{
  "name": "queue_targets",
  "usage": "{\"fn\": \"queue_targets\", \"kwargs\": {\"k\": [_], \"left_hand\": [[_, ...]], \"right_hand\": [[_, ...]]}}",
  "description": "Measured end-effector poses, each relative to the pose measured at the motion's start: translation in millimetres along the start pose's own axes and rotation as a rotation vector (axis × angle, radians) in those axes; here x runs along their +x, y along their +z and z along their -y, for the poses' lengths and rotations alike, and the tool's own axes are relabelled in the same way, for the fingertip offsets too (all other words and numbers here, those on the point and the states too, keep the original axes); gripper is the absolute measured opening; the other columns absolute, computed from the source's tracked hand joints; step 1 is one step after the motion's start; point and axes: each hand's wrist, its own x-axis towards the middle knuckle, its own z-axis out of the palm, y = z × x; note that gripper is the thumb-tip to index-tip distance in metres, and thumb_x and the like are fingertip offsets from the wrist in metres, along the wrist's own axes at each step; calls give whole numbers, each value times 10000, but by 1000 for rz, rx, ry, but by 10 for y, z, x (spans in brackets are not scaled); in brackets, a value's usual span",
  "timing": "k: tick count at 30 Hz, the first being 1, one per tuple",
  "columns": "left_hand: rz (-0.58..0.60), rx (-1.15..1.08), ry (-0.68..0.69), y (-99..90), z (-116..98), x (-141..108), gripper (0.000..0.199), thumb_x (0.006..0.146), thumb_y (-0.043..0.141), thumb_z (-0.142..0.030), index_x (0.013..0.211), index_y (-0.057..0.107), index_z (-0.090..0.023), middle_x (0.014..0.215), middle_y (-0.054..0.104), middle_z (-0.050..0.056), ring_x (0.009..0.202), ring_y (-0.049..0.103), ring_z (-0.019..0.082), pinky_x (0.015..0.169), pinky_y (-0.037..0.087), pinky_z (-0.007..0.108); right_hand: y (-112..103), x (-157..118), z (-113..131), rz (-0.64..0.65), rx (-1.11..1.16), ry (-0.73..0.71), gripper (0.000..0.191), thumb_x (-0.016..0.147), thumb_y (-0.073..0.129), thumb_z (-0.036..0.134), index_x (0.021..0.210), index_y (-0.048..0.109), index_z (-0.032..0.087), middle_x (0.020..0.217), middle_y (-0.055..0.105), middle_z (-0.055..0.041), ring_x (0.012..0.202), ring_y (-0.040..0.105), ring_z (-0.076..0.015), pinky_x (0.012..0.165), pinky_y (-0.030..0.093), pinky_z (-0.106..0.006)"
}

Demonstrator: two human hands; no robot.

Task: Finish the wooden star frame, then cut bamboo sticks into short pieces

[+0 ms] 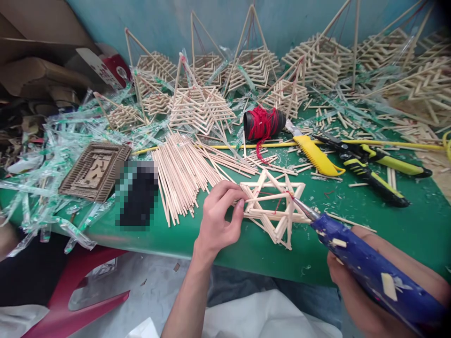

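My left hand point(221, 216) is closed, pinching the near end of a thin wooden stick point(266, 197) between thumb and fingers. The stick lies across a star-shaped frame point(273, 216) of stacked wooden sticks, with red thread showing at its joints. My right hand point(359, 272) is wrapped round a blue glue gun point(373, 267), its fingers partly hidden behind the body. The metal nozzle points left and meets the far end of the stick at the frame's right corner. Bits of wood and dried glue cling to the gun.
Loose sticks point(185, 173) lie left of the frame. Behind are a red thread spool point(264, 123), a yellow cutter point(315, 152), pliers point(373, 169) and several finished stick structures point(200, 110). Glue-stick wrappers point(81, 211) and a cardboard piece point(95, 171) cover the left side. A red chair point(88, 281) stands below.
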Motion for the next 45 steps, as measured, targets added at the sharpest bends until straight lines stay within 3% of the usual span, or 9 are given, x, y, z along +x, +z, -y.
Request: {"fn": "queue_targets", "kwargs": {"k": [3,9,19,23,29,34,40,45], "left_hand": [[4,-1,0,2,3,-2,120,876,543,-60,893,623,-148,893,610,79,856,591,174,758,491,318],[4,-7,3,2,-2,6,118,871,547,-48,884,625,-134,888,611,80,853,588,168,756,485,311],[8,5,-4,-3,-1,-4,126,873,546,-52,888,621,-151,894,609,68,855,597,166,758,495,305],[11,11,-8,-6,-2,-5,125,873,548,-54,895,625,-150,901,609,69,861,598,165,761,496,303],[7,21,-4,-9,-10,2,125,887,542,-78,900,627,-168,896,615,64,853,605,170,755,504,307],[7,32,-5,-10,-15,8,118,904,530,-103,895,624,-174,889,618,66,846,609,174,746,511,311],[12,33,-11,-6,-16,11,122,905,528,-98,891,626,-170,888,617,72,847,607,174,746,507,315],[10,15,-9,-4,-15,5,128,896,534,-78,896,625,-167,894,616,66,852,603,166,754,500,304]], "right_hand": [[18,21,30,-28,-5,44,317,824,605,134,680,351,258,572,368,48,488,446,-139,484,354,-300],[-14,29,-61,23,-23,-56,301,803,616,135,674,373,257,593,431,38,489,475,-140,465,361,-295],[-48,-36,-124,30,-21,-40,308,789,607,112,672,367,265,576,417,41,477,462,-151,463,357,-310],[-47,-22,-64,45,-21,-48,295,795,600,104,699,374,267,584,399,44,485,460,-150,467,357,-309],[16,24,72,-38,17,90,305,800,590,114,676,351,257,576,363,50,453,375,-132,456,320,-309],[8,1,54,-15,33,54,314,792,602,103,693,345,256,579,378,55,446,376,-125,449,331,-301],[24,44,121,-20,25,97,301,831,572,124,672,347,246,577,358,30,510,474,-141,443,332,-287],[45,77,120,-53,46,73,317,819,569,100,676,321,235,562,343,44,450,356,-103,422,313,-263]]}}
